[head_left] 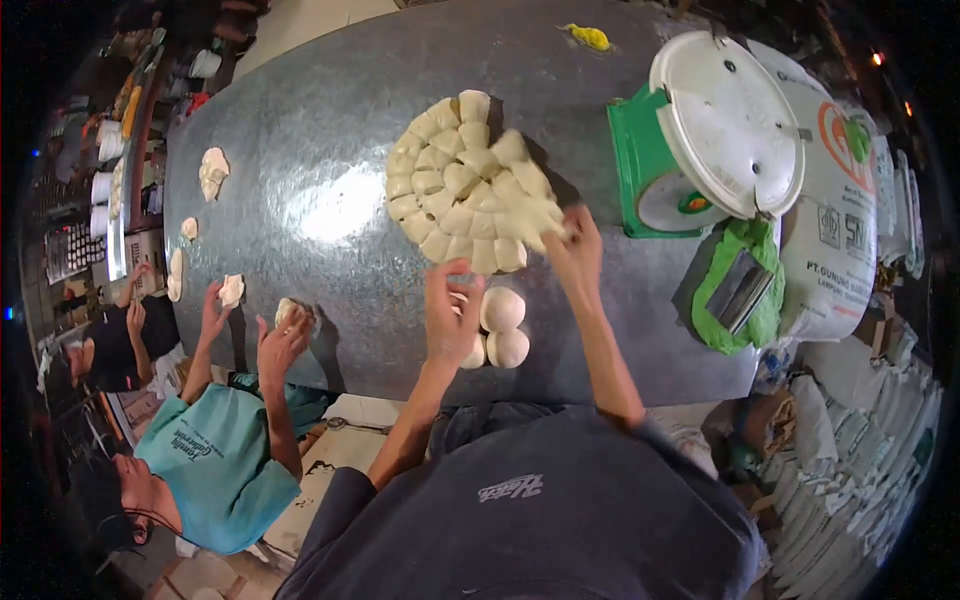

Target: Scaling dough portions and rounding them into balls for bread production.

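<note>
A rounded cluster of cut dough pieces (440, 180) lies on the dark table in front of me. My right hand (576, 248) is at its right edge, fingers closed on a pale piece of dough (540, 218) that is smeared by motion. Just below the cluster, my left hand (452, 312) is held with thumb and fingers apart, close over some smooth dough balls (503, 310). It partly hides the left ones, and whether it touches them I cannot tell.
A green scale (630, 170) with a round white pan (730, 125) stands at the right. Beside it, a metal scraper (745, 290) rests on green plastic (715, 300), next to a white sack (825, 240). At left, a co-worker's hands (283, 345) handle dough.
</note>
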The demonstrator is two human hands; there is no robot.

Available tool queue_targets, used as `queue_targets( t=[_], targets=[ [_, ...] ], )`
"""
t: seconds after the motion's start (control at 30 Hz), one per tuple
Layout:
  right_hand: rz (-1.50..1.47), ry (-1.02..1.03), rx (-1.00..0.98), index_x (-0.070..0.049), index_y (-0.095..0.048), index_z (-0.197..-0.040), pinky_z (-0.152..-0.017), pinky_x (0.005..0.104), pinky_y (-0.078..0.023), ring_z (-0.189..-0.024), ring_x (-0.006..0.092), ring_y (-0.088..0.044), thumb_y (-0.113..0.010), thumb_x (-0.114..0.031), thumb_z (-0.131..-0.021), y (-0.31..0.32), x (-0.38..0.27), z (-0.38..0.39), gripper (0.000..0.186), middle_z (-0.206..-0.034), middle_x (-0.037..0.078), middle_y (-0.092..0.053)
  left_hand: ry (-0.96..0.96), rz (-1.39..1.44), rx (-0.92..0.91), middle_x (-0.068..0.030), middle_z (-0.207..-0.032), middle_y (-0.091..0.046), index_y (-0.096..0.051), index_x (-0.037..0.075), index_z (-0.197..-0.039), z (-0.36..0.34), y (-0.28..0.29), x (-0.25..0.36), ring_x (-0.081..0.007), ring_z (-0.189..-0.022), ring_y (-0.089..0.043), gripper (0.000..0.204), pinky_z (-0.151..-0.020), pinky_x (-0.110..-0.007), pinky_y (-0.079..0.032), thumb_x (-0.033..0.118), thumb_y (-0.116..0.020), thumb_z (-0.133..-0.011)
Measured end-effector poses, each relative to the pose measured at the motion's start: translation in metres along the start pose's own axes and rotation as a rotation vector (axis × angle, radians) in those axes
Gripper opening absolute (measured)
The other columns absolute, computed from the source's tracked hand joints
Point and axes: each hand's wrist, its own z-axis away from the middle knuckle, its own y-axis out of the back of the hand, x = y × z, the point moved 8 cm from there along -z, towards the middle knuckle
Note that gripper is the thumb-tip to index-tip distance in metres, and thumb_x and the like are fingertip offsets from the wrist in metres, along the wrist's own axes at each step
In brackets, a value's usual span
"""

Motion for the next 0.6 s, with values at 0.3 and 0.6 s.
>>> queue_targets(
  t=[0.3, 0.6],
  targets=[
    [-0.084, 0.206, -0.339, -0.005, -0.043, -0.077, -0.065, 0.0266, -0.039, -0.073, 0.0163, -0.047, -0.062, -0.007, -0.068, 0.000, -0.117, 0.174, 0.022, -0.077, 0.010, -0.046, 0.411, 0.723, -0.558, -0.0082, -0.115, -0.049, -0.026, 0.009, -0.138, 0.072, -0.039, 0.042, -0.0149, -0.106, -0.050, 0.058, -0.087, -0.025, -0.043, 0.023, -0.057, -0.091],
    [-0.289, -0.322, 0.114, -0.007, -0.042, -0.122, -0.077, 0.0273, -0.047, -0.092, 0.0126, -0.054, -0.058, -0.014, -0.088, 0.075, -0.023, 0.097, 0.038, -0.107, 0.006, -0.055, -0.150, 0.229, -0.411, -0.0168, -0.115, -0.049, -0.028, 0.007, -0.129, 0.016, -0.020, 0.066, -0.0248, -0.105, -0.054, 0.070, -0.088, -0.036, -0.047, -0.001, -0.064, -0.070]
  ],
)
